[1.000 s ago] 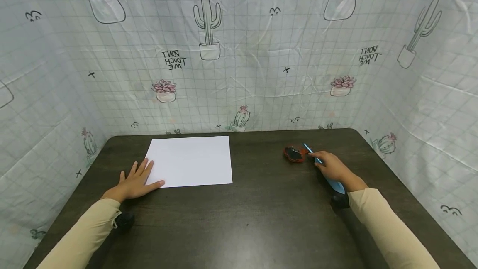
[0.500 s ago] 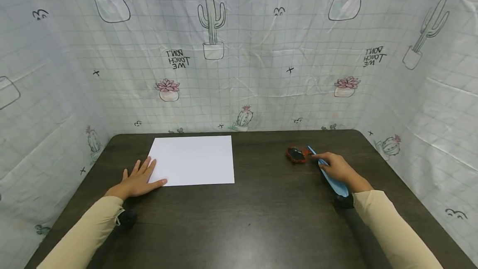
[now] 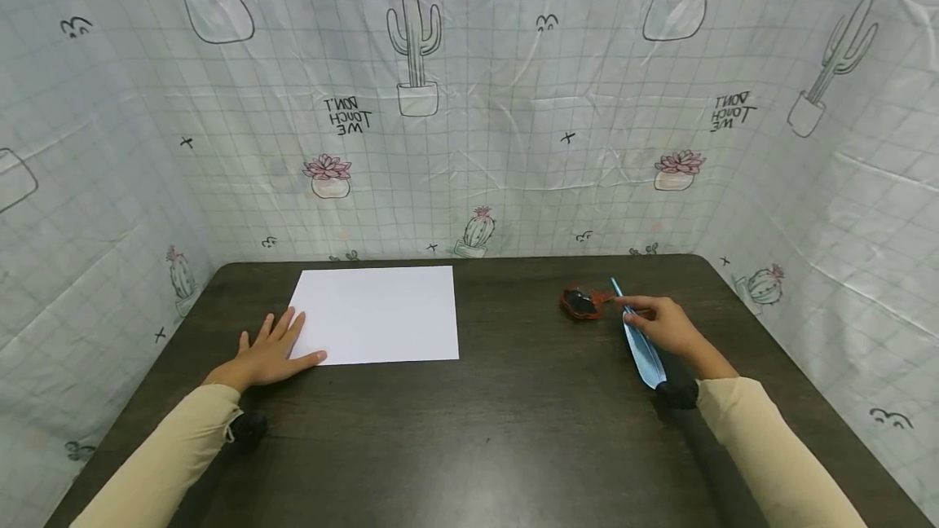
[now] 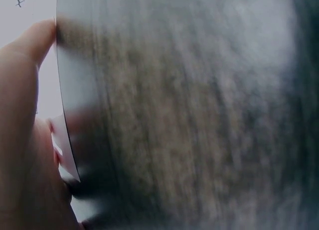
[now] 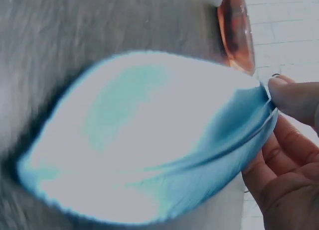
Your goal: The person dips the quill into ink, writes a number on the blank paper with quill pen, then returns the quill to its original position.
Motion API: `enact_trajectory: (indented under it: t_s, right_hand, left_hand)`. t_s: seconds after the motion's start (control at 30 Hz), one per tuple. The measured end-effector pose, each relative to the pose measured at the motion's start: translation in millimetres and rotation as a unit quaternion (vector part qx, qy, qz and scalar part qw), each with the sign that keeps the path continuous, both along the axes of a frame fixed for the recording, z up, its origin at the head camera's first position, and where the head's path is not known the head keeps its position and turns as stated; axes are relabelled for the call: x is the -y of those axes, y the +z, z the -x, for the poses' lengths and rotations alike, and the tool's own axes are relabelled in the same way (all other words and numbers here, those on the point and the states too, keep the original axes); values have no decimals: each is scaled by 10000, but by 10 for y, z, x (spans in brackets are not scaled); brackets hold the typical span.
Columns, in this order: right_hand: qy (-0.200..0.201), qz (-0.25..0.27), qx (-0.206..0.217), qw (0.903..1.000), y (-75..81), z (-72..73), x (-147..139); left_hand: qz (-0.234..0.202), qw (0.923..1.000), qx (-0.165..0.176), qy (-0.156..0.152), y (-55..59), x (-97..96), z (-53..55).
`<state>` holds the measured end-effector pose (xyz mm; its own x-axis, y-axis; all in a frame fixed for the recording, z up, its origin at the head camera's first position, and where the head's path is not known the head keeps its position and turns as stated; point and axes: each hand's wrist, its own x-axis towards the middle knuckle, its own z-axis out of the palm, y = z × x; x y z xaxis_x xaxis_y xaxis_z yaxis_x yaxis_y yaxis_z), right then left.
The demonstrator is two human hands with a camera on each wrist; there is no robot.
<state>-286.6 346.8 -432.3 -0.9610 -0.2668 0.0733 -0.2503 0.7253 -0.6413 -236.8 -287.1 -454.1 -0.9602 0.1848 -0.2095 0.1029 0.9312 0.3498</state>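
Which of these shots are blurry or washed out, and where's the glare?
Head view: fairly sharp, with a soft glare on the near part of the table; left wrist view: tabletop streaky and out of focus; right wrist view: the blue feather overexposed, much of it near white.

The left forearm and right forearm reach forward from the two lower corners, sleeved to the wrists, well apart. The left hand lies palm down, its fingers fanned and nearly straight, the left thumb stretched inward. The right hand makes a pinch, the right thumb meeting the fingertips, other fingers bent
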Motion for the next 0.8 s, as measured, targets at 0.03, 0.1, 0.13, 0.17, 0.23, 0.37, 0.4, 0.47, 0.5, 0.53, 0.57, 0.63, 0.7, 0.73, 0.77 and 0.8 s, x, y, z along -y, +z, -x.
enact_trajectory:
  t_s: [0.03,0.1,0.13,0.17,0.23,0.37,0.4,0.47,0.5,0.53,0.57,0.63,0.7,0.73,0.77,0.8]
  right_hand:
    - [-1,155,17,9999,-2,-3,-1]
    - [-38,504,98,9987,-7,-7,-5]
    - [-62,683,162,9975,-10,-8,-10]
    - [-88,877,234,9958,-15,-7,-15]
    - [-137,1277,371,9910,-26,-4,-22]
    - [-98,2133,577,9752,-51,-1,-27]
    - [-68,2308,589,9712,-58,-1,-27]
    - [14,2711,618,9606,-71,0,-24]
    - [39,2853,627,9564,-78,0,-23]
    - [62,2995,645,9519,-82,-1,-22]
    - [76,3161,677,9463,-90,0,-22]
    - [77,3447,750,9357,-101,-1,-20]
    - [35,3684,827,9260,-115,-1,-19]
    - [6,3815,875,9202,-120,-1,-20]
    - [-23,3961,933,9134,-126,-1,-23]
    - [-48,4105,986,9065,-125,-5,-21]
  left_hand:
    - [-26,10000,-3,-7,-3,6,0]
    - [-66,10000,-11,-2,-11,13,2]
    - [-72,10000,0,8,-16,18,2]
    - [-108,9999,5,3,-16,17,0]
    - [-153,9999,6,3,-15,14,-1]
    - [-74,10000,5,-1,-17,15,6]
    - [-29,10000,-1,4,-22,18,10]
    - [5,10000,-10,0,-29,22,11]
    - [-1,10000,-17,-5,-30,22,10]
    - [18,10000,-15,-3,-30,18,6]
    - [15,10000,-20,-5,-30,15,2]
    - [7,10000,-29,1,-31,9,-3]
    - [28,10000,-22,2,-35,8,1]
    - [34,10000,-19,7,-36,8,3]
    - [45,10000,-14,12,-39,11,9]
    - [51,10000,-7,15,-43,14,15]
